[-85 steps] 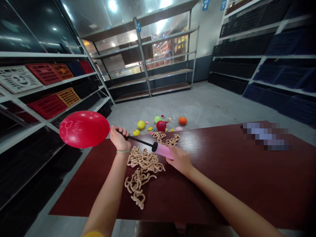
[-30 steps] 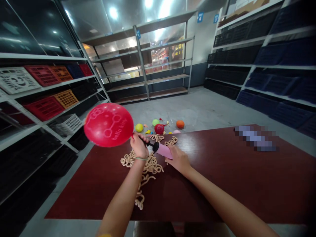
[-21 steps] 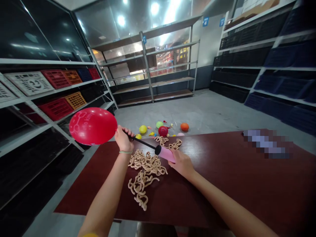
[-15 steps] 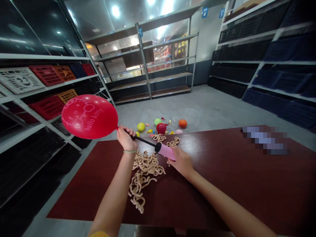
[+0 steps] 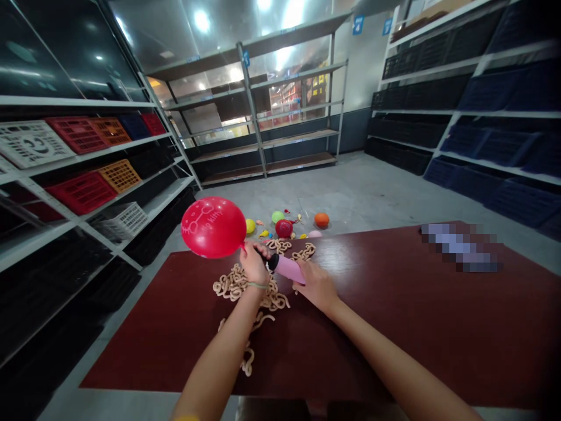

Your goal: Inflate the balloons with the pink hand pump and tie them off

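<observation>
My left hand point(image 5: 255, 263) is closed round the black end of a hand balloon pump, pinching the neck of an inflated red balloon point(image 5: 214, 228) there. White printing with lettering shows on the balloon, which extends up and left from my fingers. Gripped in my right hand point(image 5: 319, 287) is the pump's pink barrel point(image 5: 289, 268). The black rod of the pump is hardly visible between the two parts. Beneath my hands, tan twisted balloon-like strands point(image 5: 232, 282) lie in a loose heap on the dark red table point(image 5: 372, 327). My left forearm covers part of them.
Behind the table, a yellow balloon point(image 5: 250, 226), a green one point(image 5: 277, 217), a dark red one point(image 5: 283, 228) and an orange one point(image 5: 321, 220) lie on the floor. A blurred-out item point(image 5: 460, 247) is on the table at right. Shelves with crates point(image 5: 79, 190) flank both sides.
My left hand has moved right, toward my right hand, pushing the pump's rod into the barrel. The red balloon has come along and looks smaller in view. My right hand has hardly moved.
</observation>
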`<state>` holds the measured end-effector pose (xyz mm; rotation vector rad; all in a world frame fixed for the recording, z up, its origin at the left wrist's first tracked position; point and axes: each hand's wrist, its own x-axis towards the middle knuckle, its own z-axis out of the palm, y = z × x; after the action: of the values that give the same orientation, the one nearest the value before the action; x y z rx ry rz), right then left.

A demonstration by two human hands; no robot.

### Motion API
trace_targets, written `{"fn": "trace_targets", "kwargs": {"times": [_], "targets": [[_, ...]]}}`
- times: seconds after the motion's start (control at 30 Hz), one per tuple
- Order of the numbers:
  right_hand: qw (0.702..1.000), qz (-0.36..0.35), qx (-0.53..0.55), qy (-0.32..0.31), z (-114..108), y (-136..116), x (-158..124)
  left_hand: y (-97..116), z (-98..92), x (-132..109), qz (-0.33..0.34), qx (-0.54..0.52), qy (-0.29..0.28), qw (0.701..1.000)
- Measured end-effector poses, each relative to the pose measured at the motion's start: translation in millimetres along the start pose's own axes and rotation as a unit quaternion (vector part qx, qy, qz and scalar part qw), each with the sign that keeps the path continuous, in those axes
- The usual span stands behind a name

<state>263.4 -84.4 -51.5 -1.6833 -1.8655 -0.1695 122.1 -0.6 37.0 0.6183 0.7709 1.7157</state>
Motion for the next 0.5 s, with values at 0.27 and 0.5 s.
{"fn": "trace_targets", "kwargs": {"times": [0.27, 0.5], "targets": [[0.998, -0.056, -0.01, -0.006, 0.1, -6.7, -3.5, 93.3, -34.7, 35.2, 0.056, 0.002, 0.05, 0.997], [1.0, -0.03, 0.007, 0.001, 2.4, -3.8, -2.9, 105.4, -24.3, 49.0, 0.087, -0.008, 0.047, 0.995]]}}
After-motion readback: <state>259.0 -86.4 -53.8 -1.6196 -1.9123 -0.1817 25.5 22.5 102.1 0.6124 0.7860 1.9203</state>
